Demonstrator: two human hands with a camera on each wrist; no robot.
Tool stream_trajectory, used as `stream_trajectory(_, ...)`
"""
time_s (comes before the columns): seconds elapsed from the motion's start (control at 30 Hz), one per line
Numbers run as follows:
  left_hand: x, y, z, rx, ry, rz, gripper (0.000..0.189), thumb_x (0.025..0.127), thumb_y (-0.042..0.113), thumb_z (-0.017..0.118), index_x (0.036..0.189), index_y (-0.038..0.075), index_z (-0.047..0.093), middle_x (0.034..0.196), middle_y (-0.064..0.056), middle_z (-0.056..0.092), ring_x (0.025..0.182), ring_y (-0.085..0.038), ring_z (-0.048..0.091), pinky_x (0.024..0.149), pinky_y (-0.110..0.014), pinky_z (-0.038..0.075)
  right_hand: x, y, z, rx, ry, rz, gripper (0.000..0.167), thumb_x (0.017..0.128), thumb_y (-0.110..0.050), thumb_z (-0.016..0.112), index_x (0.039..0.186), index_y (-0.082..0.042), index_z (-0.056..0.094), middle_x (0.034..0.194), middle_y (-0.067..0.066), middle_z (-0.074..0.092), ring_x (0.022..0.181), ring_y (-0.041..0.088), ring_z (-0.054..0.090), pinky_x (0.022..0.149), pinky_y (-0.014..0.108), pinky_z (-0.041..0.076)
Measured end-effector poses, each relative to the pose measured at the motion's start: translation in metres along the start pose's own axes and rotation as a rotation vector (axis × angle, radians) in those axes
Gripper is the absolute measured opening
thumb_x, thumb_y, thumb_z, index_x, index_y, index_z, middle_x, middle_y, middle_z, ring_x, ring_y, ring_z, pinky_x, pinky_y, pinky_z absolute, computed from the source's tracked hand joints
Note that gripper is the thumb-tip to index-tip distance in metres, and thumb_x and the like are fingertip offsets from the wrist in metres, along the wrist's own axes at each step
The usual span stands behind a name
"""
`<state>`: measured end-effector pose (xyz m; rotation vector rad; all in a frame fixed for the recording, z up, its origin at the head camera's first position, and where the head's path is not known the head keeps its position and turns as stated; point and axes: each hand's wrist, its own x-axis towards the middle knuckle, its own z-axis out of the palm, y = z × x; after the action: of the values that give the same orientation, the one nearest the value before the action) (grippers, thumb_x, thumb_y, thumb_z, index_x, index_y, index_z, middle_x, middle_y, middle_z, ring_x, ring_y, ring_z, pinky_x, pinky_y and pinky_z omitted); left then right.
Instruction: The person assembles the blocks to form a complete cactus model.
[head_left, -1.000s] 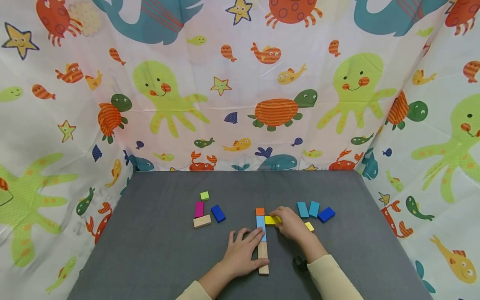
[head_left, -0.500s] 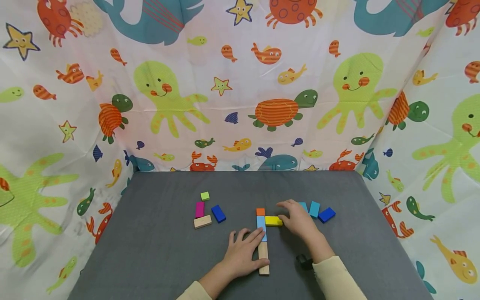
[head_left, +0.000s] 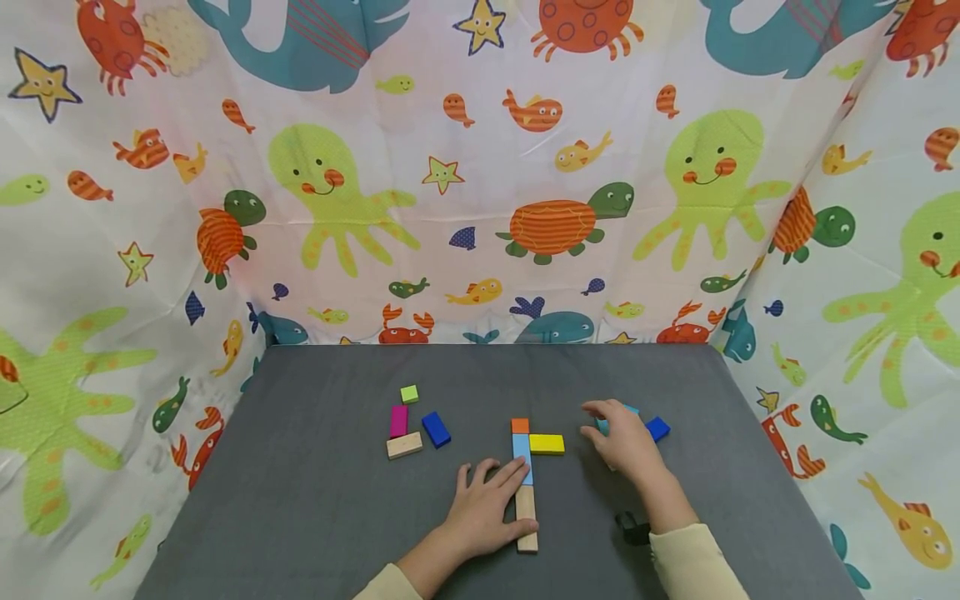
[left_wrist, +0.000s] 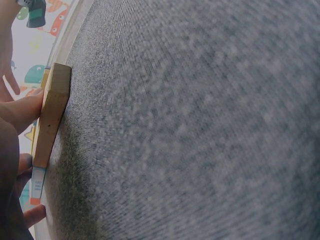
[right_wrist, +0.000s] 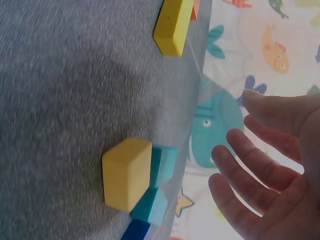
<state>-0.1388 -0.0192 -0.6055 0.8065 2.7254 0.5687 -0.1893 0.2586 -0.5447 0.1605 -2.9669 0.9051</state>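
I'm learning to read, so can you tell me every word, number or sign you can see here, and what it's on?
I can't find any text that can be read.
Light blue block: tiny marks in the left wrist view, too small and blurred to tell whether they are letters.
Patterned cloth: only pictures, no words or numbers that I can see.

The long block (left_wrist: 52, 120) under the left hand's (head_left: 486, 508) thumb looks like bare wood to me, smooth and matt. The yellow block (head_left: 547, 444) between both hands' fingers seems painted, with a faint sheen; the pale-yellow block (right_wrist: 127, 174) and teal blocks (right_wrist: 160, 172) near the right hand's (head_left: 628, 443) fingers look equally smooth. Beneath the fingers, the grey table cover (head_left: 300, 500) is coarse, matt cloth; beyond them hangs a smooth, lightly creased fabric curtain (head_left: 468, 200).
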Motion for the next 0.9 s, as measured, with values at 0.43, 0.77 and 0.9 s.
stream_trajectory(0.43,0.001,-0.002,0.003,-0.021,0.0,0.005,0.085,0.097,0.074,0.057,0.167,0.031,0.037,0.173,0.016,0.03,0.149,-0.032,0.035,0.115,-0.078,0.019,-0.008,0.025,-0.016,0.024,0.079,0.085,0.046,0.099,-0.018,0.076,0.141,-0.003,0.065,0.138,0.026,0.062,0.125,0.047,0.06,0.102,0.066,0.05)
stream_trajectory(0.77,0.001,-0.003,0.005,-0.02,0.006,0.003,0.085,0.096,0.076,0.055,0.167,0.032,0.036,0.173,0.017,0.029,0.149,-0.032,0.035,0.116,-0.078,0.018,-0.018,0.047,-0.024,0.032,0.055,0.191,0.053,0.102,-0.024,0.072,0.148,-0.002,0.057,0.146,0.032,0.054,0.132,0.052,0.054,0.106,0.071,0.045)
stream_trajectory(0.9,0.0,-0.002,0.003,-0.011,-0.006,-0.006,0.086,0.096,0.076,0.056,0.167,0.033,0.035,0.173,0.017,0.029,0.15,-0.031,0.034,0.116,-0.078,0.019,-0.02,0.056,-0.025,0.032,0.057,0.248,0.058,0.102,-0.026,0.072,0.151,-0.001,0.053,0.151,0.035,0.049,0.138,0.057,0.046,0.108,0.074,0.041)
